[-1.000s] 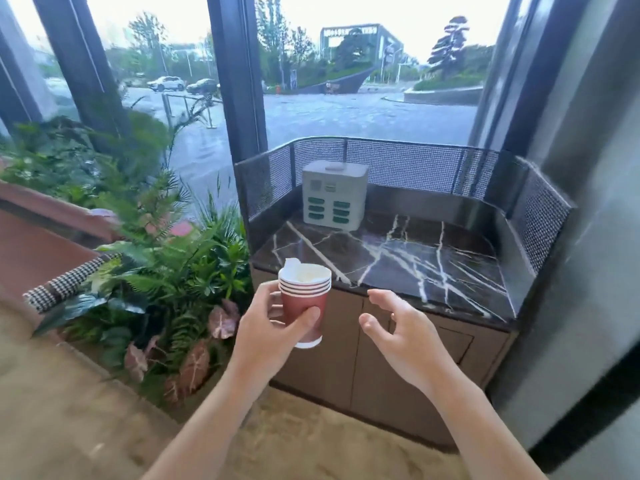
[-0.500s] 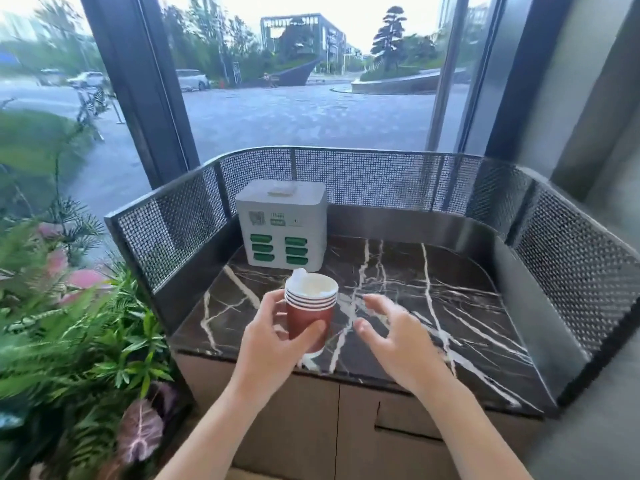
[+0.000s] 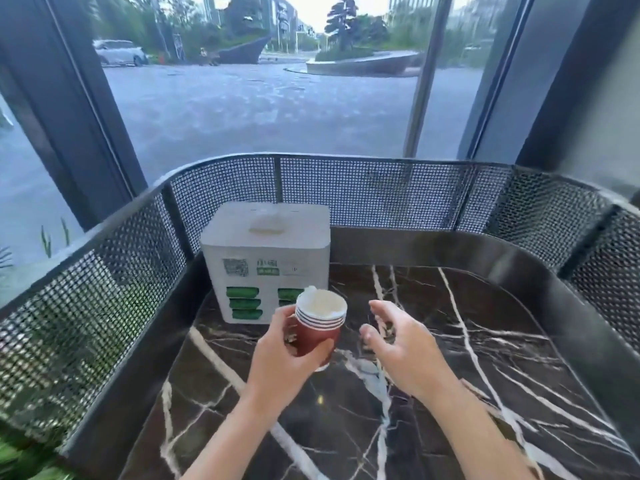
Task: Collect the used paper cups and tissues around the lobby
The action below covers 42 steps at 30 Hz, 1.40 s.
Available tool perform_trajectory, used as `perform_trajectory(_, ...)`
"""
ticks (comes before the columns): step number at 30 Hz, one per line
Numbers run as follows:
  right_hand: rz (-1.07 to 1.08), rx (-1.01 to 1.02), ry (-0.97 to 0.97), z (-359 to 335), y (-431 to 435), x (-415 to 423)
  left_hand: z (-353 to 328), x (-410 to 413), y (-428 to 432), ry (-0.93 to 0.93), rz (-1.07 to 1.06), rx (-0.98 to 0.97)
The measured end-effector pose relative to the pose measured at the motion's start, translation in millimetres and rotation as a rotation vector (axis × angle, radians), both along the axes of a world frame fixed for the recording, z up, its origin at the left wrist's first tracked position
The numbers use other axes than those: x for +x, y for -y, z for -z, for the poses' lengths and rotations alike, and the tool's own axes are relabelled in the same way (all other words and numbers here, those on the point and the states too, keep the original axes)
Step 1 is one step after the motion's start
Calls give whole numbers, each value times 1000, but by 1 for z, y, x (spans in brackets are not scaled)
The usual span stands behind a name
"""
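the left hand (image 3: 287, 355) holds a stack of red paper cups (image 3: 320, 327) upright above the near middle of the dark marble worktop (image 3: 450, 358), its fingers (image 3: 282, 322) wrapped round the lower wall of the outermost cup. something white, probably a crumpled tissue, sits in the top cup. the right hand (image 3: 398, 344) hovers just right of the stack, fingers loosely curled and open, holding nothing. on the far left of the worktop stands a white power bank rental station (image 3: 266, 265) with green slots; on its top lies what looks like a white tissue (image 3: 266, 225), too blurred to be sure. a black mesh guard (image 3: 381, 192) rings the worktop.

the nested cups will likely be light and a little stiffer than a single one, yet thin paper still dents under a hard squeeze, so a mid-wall grip below the stacked rims seems right. the tissue would be soft and nearly weightless; a fingertip pinch at its raised middle should lift it.
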State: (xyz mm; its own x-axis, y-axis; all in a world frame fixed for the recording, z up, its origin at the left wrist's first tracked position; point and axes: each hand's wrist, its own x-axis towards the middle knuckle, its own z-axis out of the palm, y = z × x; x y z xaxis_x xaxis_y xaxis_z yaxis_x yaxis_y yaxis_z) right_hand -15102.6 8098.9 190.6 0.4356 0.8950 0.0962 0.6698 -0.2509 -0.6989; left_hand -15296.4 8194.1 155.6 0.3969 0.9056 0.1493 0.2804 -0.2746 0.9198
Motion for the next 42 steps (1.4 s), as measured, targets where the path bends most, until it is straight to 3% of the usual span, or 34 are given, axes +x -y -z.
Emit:
perform_trajectory(10,170,-136,-33,33,-28,16,70,46,-55,-51,166,-230)
perform_trajectory(26,223,-181,-37,62,-14,17,105,51,-53,-67,173,-226)
perform_trajectory(36,217,-219,-11,65,-9,10,114,49,-50,-171,184,-215)
perform_trajectory(42,220,-241,-28,68,-3,8,121,52,-52,-119,178,-226)
